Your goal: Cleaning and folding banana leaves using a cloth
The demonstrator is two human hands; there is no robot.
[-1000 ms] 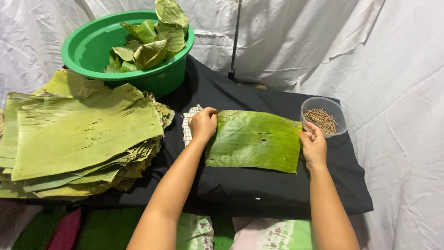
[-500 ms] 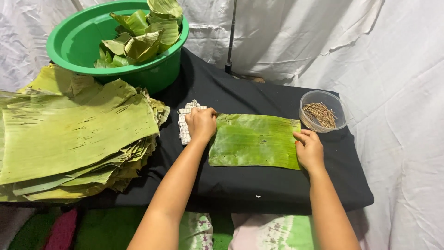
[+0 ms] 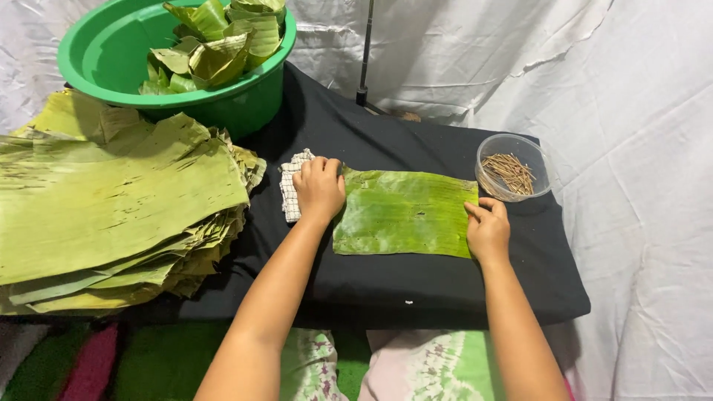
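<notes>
A rectangular green banana leaf piece [image 3: 405, 215] lies flat on the black cloth-covered table [image 3: 416, 282]. My left hand [image 3: 319, 187] rests at the leaf's left edge, on top of a small white checked cloth [image 3: 290, 186]; whether the fingers grip the cloth I cannot tell. My right hand [image 3: 488, 230] presses on the leaf's right edge with curled fingers, just below a clear plastic cup [image 3: 512, 167] holding several thin brown sticks.
A thick stack of large banana leaf sheets [image 3: 111, 208] fills the table's left side. Behind it stands a green plastic basin [image 3: 111, 59] with folded leaf pieces. A thin black pole [image 3: 364, 52] rises at the back. White sheeting surrounds the table.
The view has shifted slightly lower and left. My left hand stays on the cloth at the leaf's left edge; my right hand has slid a little down along the right edge.
</notes>
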